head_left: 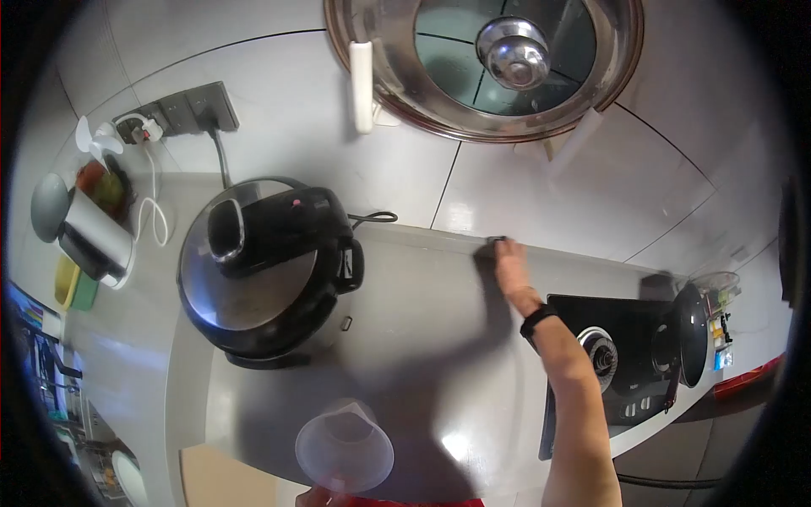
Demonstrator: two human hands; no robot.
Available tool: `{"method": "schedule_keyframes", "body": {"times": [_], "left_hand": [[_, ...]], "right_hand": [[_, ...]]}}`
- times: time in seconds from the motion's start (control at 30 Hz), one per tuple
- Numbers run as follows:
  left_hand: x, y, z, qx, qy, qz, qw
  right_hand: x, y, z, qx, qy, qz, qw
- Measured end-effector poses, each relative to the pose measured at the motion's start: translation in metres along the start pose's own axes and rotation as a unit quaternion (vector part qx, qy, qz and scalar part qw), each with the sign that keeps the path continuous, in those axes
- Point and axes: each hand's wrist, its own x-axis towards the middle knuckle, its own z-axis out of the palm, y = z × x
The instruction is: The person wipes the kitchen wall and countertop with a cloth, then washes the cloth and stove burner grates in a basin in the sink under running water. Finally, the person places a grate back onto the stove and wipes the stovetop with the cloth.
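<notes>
Stretched forward across the grey counter [405, 287], my right hand [511, 269] reaches the back edge by the tiled wall. A small dark thing [498, 242] is at its fingertips, too small to make out; the fingers look closed around it. A black band [538, 319] circles that wrist. At the bottom of the view my left hand [319, 497] holds a translucent plastic measuring cup [345, 448] by its near side. Most of this hand is cut off by the frame edge.
A black electric cooker [253, 279] stands at the left of the counter. To the right is a black gas stove [629, 338] with a pan [693, 334]. A large glass lid [507, 68] hangs on the wall. Sockets [190, 110] and a small fan [97, 142] are at upper left.
</notes>
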Motion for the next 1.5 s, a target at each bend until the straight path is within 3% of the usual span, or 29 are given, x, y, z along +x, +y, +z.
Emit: {"method": "schedule_keyframes", "body": {"times": [0.03,0.13,0.23,0.3,0.37,0.43,0.53,0.6,0.7,0.8,0.9,1.0,1.03,1.13,1.2,1.33,1.43,1.5], "left_hand": [[-0.003,-0.004,0.000,-0.017,0.007,0.015,1.000],[-0.004,0.001,-0.010,-0.010,-0.023,-0.028,0.999],[-0.004,-0.004,-0.017,-0.028,-0.012,-0.022,0.999],[-0.005,-0.016,-0.024,-0.020,0.001,-0.026,0.999],[-0.005,-0.022,-0.031,-0.026,0.005,-0.043,0.999],[-0.004,-0.021,-0.037,-0.051,0.004,-0.070,0.996],[0.001,-0.015,-0.048,-0.039,-0.015,-0.102,0.994],[-0.003,-0.021,-0.059,-0.050,-0.004,-0.097,0.994],[-0.002,-0.034,-0.062,-0.033,-0.008,-0.084,0.996],[-0.004,-0.030,-0.061,-0.015,-0.013,-0.096,0.995],[0.002,-0.008,-0.043,-0.045,0.012,-0.055,0.997],[0.001,-0.001,-0.033,-0.036,0.003,-0.062,0.997],[0.002,-0.002,-0.033,-0.025,-0.009,-0.073,0.997],[0.004,-0.009,-0.025,-0.007,-0.016,-0.064,0.998],[0.008,-0.014,-0.019,0.008,-0.016,-0.056,0.998],[0.014,-0.023,-0.011,0.029,-0.053,-0.073,0.995],[0.016,-0.020,-0.011,0.036,-0.037,-0.056,0.997],[0.015,-0.025,-0.017,0.035,-0.049,-0.072,0.996]], "right_hand": [[-0.008,0.017,-0.003,0.101,-0.084,0.111,0.985],[-0.034,0.020,-0.030,0.154,-0.031,0.234,0.959],[-0.066,0.006,0.028,0.025,0.048,0.287,0.957],[-0.049,-0.006,0.036,0.003,-0.041,0.309,0.950],[-0.020,-0.047,0.008,-0.047,-0.154,0.281,0.946],[-0.006,-0.089,0.010,-0.078,-0.192,0.197,0.958],[0.013,-0.156,0.053,0.038,-0.034,0.072,0.996],[0.033,-0.189,0.045,0.106,-0.070,0.190,0.974],[0.029,-0.195,0.052,0.106,-0.024,0.034,0.993],[0.037,-0.213,0.038,0.135,-0.057,0.096,0.984],[0.044,-0.237,0.059,0.201,-0.023,-0.056,0.978],[0.058,-0.249,0.021,0.220,-0.108,-0.095,0.965],[0.060,-0.245,0.027,0.200,-0.094,-0.143,0.965],[0.064,-0.204,0.034,-0.033,0.075,-0.272,0.959],[0.062,-0.165,0.015,-0.008,0.012,-0.325,0.946],[0.030,-0.086,0.004,-0.025,0.001,-0.290,0.957],[-0.004,-0.029,0.007,-0.010,-0.018,-0.148,0.989],[-0.010,-0.030,-0.015,0.002,-0.016,-0.068,0.998]]}}
